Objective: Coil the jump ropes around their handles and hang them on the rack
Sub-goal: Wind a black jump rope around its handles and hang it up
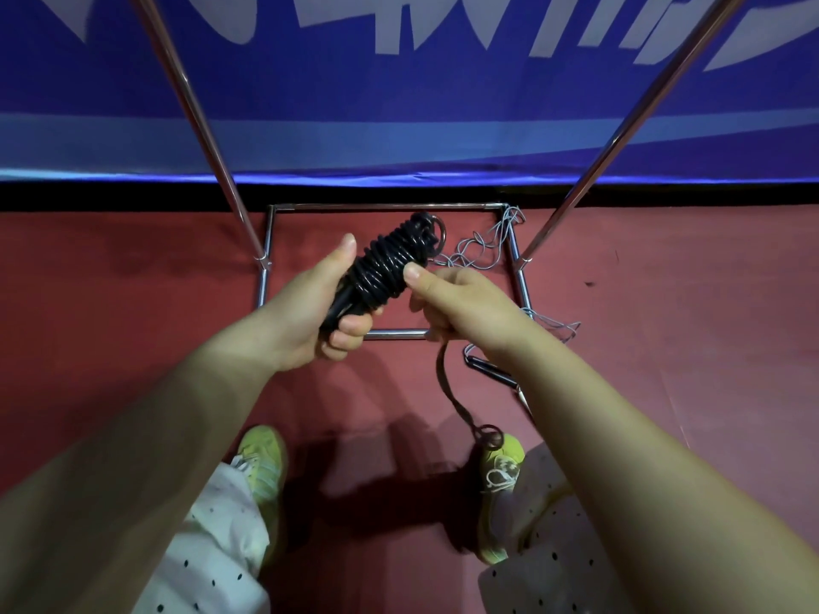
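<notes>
**Black rope nearly wound, tail end left to finish**

We held the black jump rope (390,263) just above the middle of the view, over the rack's base frame (390,334). Our left hand (319,308) was clenched around the lower end of the handles, thumb up along the coil. Our right hand (456,303), at about three o'clock from the bundle, gripped the loose tail (447,387), thumb pressed against the coil's side. From that hand the tail dropped toward six o'clock and ended in a small loop (489,436) hanging over our right shoe (498,480).

We judged the coiling step to be close to done: most of the rope sat in tight turns around the handles, with only that short tail free. The next move called for wrapping or tucking the tail so the turns would not spring loose, then lifting the bundle to the rack's poles (638,113); the hanging bar itself lay outside the view.

A second, grey rope (483,245) lay tangled on the red floor (133,303) at one o'clock, its dark handle (489,370) at five o'clock, not yet coiled.
</notes>
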Tool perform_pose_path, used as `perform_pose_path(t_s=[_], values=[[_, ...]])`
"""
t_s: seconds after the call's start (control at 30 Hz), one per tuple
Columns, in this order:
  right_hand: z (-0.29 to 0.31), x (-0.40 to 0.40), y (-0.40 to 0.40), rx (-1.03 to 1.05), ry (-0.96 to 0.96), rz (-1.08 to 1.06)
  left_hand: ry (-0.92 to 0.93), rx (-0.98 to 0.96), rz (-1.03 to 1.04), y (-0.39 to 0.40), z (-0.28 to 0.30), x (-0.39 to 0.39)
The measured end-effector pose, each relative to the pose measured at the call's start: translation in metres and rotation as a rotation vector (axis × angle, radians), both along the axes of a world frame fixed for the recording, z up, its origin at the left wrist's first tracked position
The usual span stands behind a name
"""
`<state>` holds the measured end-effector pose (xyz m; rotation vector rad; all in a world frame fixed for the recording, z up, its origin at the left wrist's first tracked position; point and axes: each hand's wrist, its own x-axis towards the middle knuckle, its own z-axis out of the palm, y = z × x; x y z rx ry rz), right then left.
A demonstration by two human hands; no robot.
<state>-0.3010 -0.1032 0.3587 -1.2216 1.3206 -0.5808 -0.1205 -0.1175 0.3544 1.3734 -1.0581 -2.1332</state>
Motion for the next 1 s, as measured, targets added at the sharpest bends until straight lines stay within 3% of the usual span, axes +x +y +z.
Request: perform_pose_path(t_s=[0.1,0.2,0.3,0.4,0.47,0.53,0.67,0.8,1.0], values=[[0.006,-0.001,-0.003,0.184,-0.319,-0.084,0.159,0.099,0.046,-0.003,0.006,0.003],[0.009,-0.004,-0.002,0.224,-0.41,-0.096,0.224,0.149,0.069,-0.003,0.01,0.006],[0.007,-0.007,-0.001,0.169,-0.306,-0.064,0.252,0.187,0.066,-0.002,0.013,0.006],[0.003,-0.004,-0.001,-0.003,0.017,-0.022,0.225,0.207,0.083,-0.001,0.013,0.006],[0.002,-0.003,0.0,-0.119,0.237,0.014,0.128,0.182,0.112,-0.002,0.01,0.005],[0.002,-0.003,0.0,-0.152,0.299,0.033,-0.067,0.03,0.128,-0.003,0.005,0.003],[0.001,0.004,0.004,0.025,0.074,-0.031,-0.384,-0.258,0.153,-0.001,0.002,0.0],[-0.001,0.012,0.008,0.267,-0.026,-0.102,-0.609,-0.439,-0.003,0.001,-0.005,-0.004],[-0.001,0.014,0.01,0.348,-0.071,-0.204,-0.709,-0.563,-0.127,0.009,-0.005,-0.01]])
